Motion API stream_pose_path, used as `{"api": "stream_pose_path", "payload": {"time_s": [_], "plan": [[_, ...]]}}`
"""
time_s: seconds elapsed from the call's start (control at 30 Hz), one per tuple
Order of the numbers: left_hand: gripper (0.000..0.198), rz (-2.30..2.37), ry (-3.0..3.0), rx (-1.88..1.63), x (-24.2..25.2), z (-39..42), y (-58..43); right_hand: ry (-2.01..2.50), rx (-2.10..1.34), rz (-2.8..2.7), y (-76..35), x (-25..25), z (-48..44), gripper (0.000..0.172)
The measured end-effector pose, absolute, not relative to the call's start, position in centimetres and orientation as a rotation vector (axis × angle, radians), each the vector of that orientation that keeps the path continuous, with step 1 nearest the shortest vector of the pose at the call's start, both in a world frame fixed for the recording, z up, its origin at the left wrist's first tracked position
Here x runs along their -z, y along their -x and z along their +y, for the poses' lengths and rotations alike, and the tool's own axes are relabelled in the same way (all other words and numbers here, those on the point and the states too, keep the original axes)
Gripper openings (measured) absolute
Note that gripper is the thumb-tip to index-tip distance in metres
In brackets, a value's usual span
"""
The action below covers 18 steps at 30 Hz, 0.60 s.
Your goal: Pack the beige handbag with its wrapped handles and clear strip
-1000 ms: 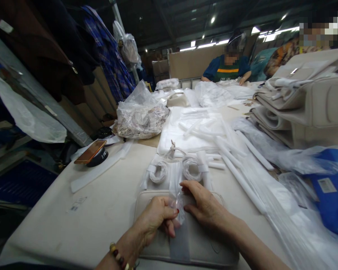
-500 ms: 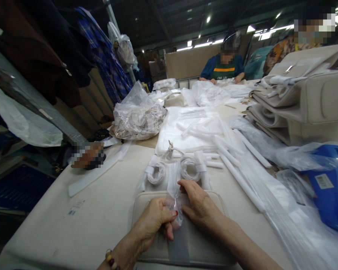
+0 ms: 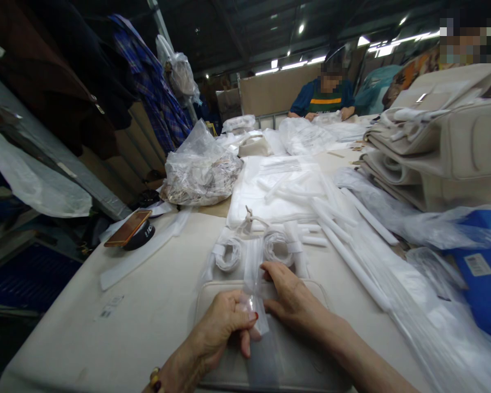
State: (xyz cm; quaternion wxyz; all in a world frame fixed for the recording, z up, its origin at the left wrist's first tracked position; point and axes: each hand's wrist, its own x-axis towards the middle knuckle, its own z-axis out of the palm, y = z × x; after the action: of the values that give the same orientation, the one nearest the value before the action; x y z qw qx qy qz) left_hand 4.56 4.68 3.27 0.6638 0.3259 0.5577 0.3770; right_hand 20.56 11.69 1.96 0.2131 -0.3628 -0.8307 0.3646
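Note:
A beige bag (image 3: 225, 360) lies flat on the table in front of me, with a clear plastic strip (image 3: 264, 355) running down its middle. Between thumb and fingers, my left hand (image 3: 225, 316) pinches the loose end of the strip over the bag. My right hand (image 3: 292, 297) rests just right of the strip, fingers bent and apart, its fingertips near the strip's upper part. Beyond the bag's top edge, two wrapped rings (image 3: 227, 255) sit side by side, one on each side of the strip. A thin beige cord end (image 3: 249, 214) sticks up behind them.
White foam tubes (image 3: 347, 251) and plastic sheets (image 3: 270, 185) spread ahead and right. Folded beige bags (image 3: 470, 142) are stacked at right above a blue bin (image 3: 483, 273). A phone (image 3: 129, 228) lies at left, near a filled plastic bag (image 3: 204, 174). A co-worker (image 3: 325, 101) sits across.
The strip's loose end has shifted slightly and looks flatter in my left hand. Both hands stay in nearly the same place over the bag.

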Motion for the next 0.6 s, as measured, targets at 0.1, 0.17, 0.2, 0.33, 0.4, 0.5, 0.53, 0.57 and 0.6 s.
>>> {"api": "stream_pose_path", "payload": {"time_s": [0.1,0.17,0.2,0.33,0.4,0.5,0.53,0.57,0.6], "plan": [[0.032,1.176,-0.699,-0.835,-3.3,4.1,-4.6,1.035,-1.025,-2.317,-20.5,-2.3,11.8,0.061],[0.031,1.135,-0.700,-0.799,-3.3,3.8,-4.5,1.049,-1.025,-2.322,-20.5,-2.5,11.7,0.063],[0.031,1.138,-0.716,-0.798,-3.3,3.6,-4.4,1.052,-1.021,-2.324,-20.5,-2.5,11.6,0.063],[0.026,1.272,-0.865,-0.857,-3.0,3.1,-4.1,1.053,-0.990,-2.323,-20.6,-2.3,11.3,0.063],[0.023,1.366,-1.003,-0.856,-2.8,2.8,-3.9,1.054,-0.958,-2.314,-20.6,-2.0,11.1,0.065],[0.024,1.481,-1.241,-0.869,-2.8,2.5,-3.9,1.050,-0.874,-2.282,-20.6,-1.3,10.9,0.067],[0.023,1.506,-1.317,-0.890,-2.8,2.5,-4.0,1.033,-0.839,-2.269,-20.7,-1.1,10.8,0.067],[0.022,1.525,-1.391,-0.918,-2.7,2.5,-4.1,1.007,-0.800,-2.256,-20.8,-0.9,10.7,0.066],[0.022,1.542,-1.456,-0.950,-2.6,2.6,-4.1,0.973,-0.761,-2.248,-20.9,-0.7,10.5,0.066]]}}
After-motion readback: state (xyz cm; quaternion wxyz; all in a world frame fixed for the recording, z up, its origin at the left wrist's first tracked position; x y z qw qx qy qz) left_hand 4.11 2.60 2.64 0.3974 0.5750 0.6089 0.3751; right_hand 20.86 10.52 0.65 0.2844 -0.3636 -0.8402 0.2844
